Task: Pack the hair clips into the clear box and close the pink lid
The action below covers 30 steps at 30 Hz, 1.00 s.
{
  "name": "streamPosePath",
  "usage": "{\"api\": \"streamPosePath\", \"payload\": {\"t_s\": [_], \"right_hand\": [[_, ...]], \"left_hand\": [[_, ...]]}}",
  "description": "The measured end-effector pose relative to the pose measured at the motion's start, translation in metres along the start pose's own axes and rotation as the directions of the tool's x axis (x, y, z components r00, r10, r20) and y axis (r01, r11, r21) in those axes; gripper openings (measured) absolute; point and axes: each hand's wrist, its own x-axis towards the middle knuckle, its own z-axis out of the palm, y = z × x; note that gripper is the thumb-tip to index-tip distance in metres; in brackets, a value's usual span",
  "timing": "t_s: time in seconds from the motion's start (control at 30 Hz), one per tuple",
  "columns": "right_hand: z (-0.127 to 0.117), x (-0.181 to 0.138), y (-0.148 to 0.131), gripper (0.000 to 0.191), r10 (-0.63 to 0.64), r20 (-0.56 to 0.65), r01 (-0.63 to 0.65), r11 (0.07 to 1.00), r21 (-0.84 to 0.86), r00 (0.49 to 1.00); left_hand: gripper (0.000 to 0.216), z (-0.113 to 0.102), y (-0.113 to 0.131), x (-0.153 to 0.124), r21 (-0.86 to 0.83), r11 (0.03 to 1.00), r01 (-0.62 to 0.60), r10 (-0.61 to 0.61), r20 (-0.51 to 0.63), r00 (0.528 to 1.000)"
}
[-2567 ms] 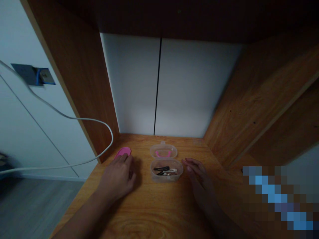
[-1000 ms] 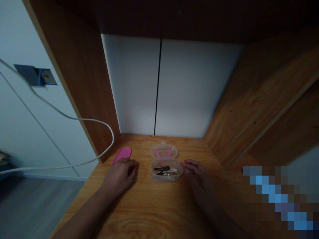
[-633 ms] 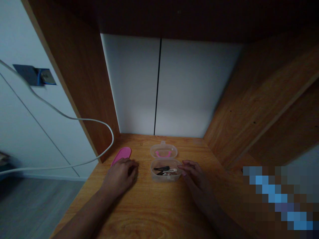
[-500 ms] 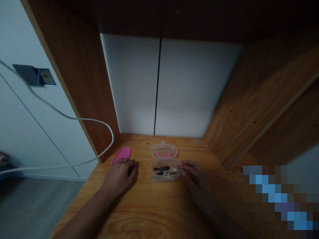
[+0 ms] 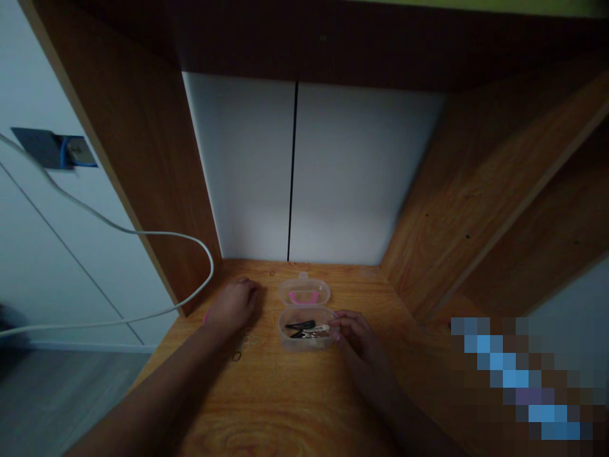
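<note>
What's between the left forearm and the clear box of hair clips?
Between the left forearm and the clear box, pale loops lie on the wooden surface, plus a dark ring slightly nearer the camera. Shows in the head view.

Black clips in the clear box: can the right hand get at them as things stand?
Probably yes: the right hand is at the right rim of the clear box, whose lid lies open at the back, leaving a free way down to the black clips.
</note>
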Motion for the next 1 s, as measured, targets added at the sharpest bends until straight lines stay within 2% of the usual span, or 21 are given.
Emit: {"api": "streamPosePath", "payload": {"t_s": [0.13,0.23,0.37,0.5,0.63,0.7,0.83,0.93,1.0], "right_hand": [[-0.001,0.002,-0.003,0.019,-0.009,-0.011,0.009,1.0,0.007,1.0],[-0.001,0.003,-0.002,0.021,-0.016,-0.022,0.016,1.0,0.017,1.0],[0.0,0.003,-0.001,0.02,-0.032,-0.037,0.033,0.999,0.031,0.999],[-0.001,0.004,-0.002,0.02,-0.02,-0.036,0.021,0.999,0.037,0.999],[-0.001,0.004,-0.003,0.02,-0.038,-0.046,0.039,0.999,0.025,0.998],[-0.002,0.005,-0.003,0.02,-0.042,-0.044,0.043,0.999,0.026,0.998],[-0.001,0.004,-0.003,0.021,-0.032,-0.045,0.033,0.999,0.029,0.998],[-0.001,0.004,-0.002,0.021,-0.033,-0.043,0.034,0.999,0.032,0.999],[-0.001,0.004,-0.001,0.022,-0.028,-0.041,0.029,0.999,0.031,0.999]], "left_hand": [[0.029,0.014,-0.002,0.049,0.035,0.998,0.043,-0.043,0.006,0.999],[0.029,0.026,0.001,0.075,0.054,0.996,0.076,-0.077,0.025,0.997],[0.028,0.038,0.005,0.095,0.069,0.991,0.111,-0.116,0.081,0.99],[0.029,0.039,0.005,0.1,0.072,0.987,0.144,-0.152,0.122,0.981],[0.025,0.024,0.004,0.074,0.026,0.992,0.122,-0.124,0.149,0.981],[0.029,0.012,0.004,0.046,-0.014,0.995,0.1,-0.096,0.16,0.982],[0.021,-0.008,0.004,-0.023,-0.084,0.995,0.053,-0.036,0.191,0.981],[0.021,-0.016,0.005,-0.061,-0.171,0.984,0.049,0.001,0.278,0.961],[0.024,-0.021,0.005,-0.078,-0.191,0.981,-0.024,0.062,0.197,0.978]]}}
